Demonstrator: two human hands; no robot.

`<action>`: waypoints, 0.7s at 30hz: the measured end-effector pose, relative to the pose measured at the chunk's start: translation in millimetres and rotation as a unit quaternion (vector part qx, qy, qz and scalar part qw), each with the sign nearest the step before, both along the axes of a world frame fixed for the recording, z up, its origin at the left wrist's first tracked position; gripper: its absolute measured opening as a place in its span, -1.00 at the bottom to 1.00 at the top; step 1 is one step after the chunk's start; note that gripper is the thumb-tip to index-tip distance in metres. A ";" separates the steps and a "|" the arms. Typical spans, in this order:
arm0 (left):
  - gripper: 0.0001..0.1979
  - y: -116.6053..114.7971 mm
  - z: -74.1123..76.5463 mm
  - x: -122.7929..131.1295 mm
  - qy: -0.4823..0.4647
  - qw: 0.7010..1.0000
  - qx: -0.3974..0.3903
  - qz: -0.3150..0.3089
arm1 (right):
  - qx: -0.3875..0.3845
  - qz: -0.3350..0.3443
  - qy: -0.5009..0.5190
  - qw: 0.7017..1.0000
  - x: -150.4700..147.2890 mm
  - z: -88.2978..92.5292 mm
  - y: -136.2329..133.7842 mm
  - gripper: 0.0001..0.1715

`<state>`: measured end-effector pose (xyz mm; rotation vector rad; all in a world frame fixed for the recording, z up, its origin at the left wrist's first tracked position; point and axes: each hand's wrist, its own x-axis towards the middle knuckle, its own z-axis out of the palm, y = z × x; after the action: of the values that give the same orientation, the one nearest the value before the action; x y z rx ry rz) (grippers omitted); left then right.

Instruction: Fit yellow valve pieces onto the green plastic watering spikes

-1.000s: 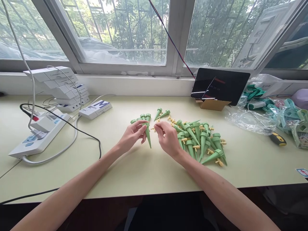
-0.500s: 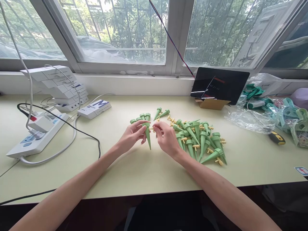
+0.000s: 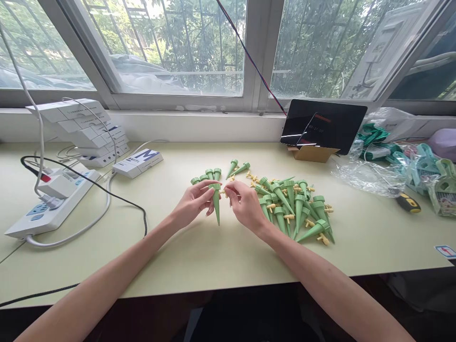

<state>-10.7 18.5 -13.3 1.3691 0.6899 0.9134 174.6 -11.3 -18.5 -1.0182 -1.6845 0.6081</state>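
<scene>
My left hand (image 3: 192, 202) is partly closed, thumb and fingers pinching a green spike (image 3: 216, 206) by its ridged cap, so that it hangs nearly upright, point down, over the middle of the bench (image 3: 171, 266), between its front and back edges. My right hand (image 3: 245, 202) is curled, its thumb and forefinger closed on a small yellow valve (image 3: 223, 192) that points at the spike's side just under the cap; I cannot tell whether it has gone in. Just beyond my left fingers, toward the bench's back edge, stands a small cluster of spikes (image 3: 209, 174), and two loose spikes (image 3: 238, 168) lie near them. To the right of my right hand is a heap of green spikes (image 3: 299, 204) mixed with yellow valves. Near the back edge, behind that heap, a tablet (image 3: 324, 126) leans on a cardboard stand (image 3: 313, 154).
</scene>
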 end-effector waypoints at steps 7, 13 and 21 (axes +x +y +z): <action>-0.67 -0.8 1.5 0.5 0.016 1.000 0.006 0.022 | -0.004 0.004 0.000 1.000 0.1 -0.1 -0.1 -0.77; -0.65 0.2 1.8 0.3 0.032 0.999 0.013 0.028 | -0.015 0.009 0.004 1.000 0.8 -1.0 0.6 -0.75; -0.65 2.1 -3.1 -3.0 0.060 0.997 0.039 0.023 | -0.029 0.011 0.006 1.000 2.1 -0.4 0.6 -0.73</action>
<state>-13.7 20.6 -16.4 1.4922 0.7878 0.9078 176.7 -10.7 -18.9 -1.0364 -1.6774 0.6786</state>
